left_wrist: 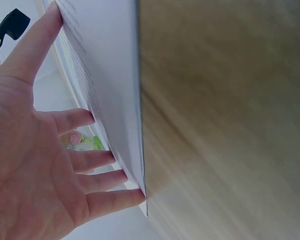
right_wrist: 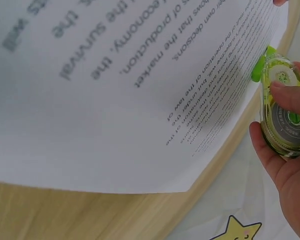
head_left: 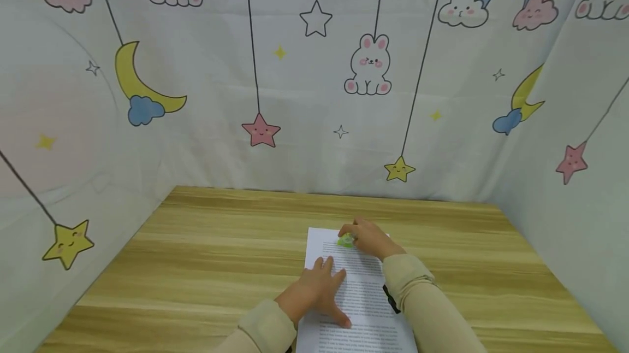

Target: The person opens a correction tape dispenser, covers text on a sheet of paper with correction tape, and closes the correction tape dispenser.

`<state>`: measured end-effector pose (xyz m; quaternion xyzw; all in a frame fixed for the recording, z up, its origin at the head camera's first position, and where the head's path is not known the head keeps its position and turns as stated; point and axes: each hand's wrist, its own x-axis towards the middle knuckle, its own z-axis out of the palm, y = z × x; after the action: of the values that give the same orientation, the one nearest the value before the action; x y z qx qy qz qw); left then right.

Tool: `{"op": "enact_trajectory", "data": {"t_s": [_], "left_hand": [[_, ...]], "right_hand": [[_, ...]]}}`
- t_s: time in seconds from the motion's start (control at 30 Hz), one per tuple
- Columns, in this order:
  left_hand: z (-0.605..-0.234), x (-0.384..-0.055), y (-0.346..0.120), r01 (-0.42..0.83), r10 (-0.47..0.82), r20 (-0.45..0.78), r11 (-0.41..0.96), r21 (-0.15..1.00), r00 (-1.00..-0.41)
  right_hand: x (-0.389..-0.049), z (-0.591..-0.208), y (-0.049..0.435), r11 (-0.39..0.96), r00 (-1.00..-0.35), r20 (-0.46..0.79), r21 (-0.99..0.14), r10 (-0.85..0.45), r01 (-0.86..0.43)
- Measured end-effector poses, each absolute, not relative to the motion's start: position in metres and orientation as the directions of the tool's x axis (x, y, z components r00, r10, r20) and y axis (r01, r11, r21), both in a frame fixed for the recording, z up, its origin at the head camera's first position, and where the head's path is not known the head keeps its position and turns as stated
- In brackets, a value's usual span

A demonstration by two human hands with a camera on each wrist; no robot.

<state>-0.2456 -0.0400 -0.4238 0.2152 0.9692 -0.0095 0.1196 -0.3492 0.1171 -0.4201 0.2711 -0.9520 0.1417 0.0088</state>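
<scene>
A printed sheet of paper (head_left: 363, 298) lies on the wooden table in the head view, covered in lines of black text. My right hand (head_left: 371, 238) grips a clear and green correction tape (right_wrist: 285, 112) near the top of the page. In the right wrist view the thumb presses on its flat side, and its green tip (right_wrist: 259, 68) is close to the paper; whether it touches cannot be told. My left hand (head_left: 319, 290) rests on the left part of the sheet with its fingers spread, the fingertips (left_wrist: 135, 197) touching the paper.
Wood-grained table top (head_left: 206, 265) surrounds the sheet. A white cloth (head_left: 304, 80) printed with stars, rabbits and rainbows hangs behind the table and along both sides. A black wrist strap (head_left: 391, 299) shows by the right sleeve.
</scene>
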Motion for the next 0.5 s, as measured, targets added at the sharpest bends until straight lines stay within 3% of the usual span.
{"op": "enact_trajectory", "data": {"t_s": [0.5], "left_hand": [[-0.4230, -0.2452, -0.0382, 0.407, 0.402, -0.253, 0.913, 0.034, -0.880]], "right_hand": [[-0.3511, -0.4200, 0.1191, 0.756, -0.769, 0.119, -0.137, -0.629, -0.640]]}}
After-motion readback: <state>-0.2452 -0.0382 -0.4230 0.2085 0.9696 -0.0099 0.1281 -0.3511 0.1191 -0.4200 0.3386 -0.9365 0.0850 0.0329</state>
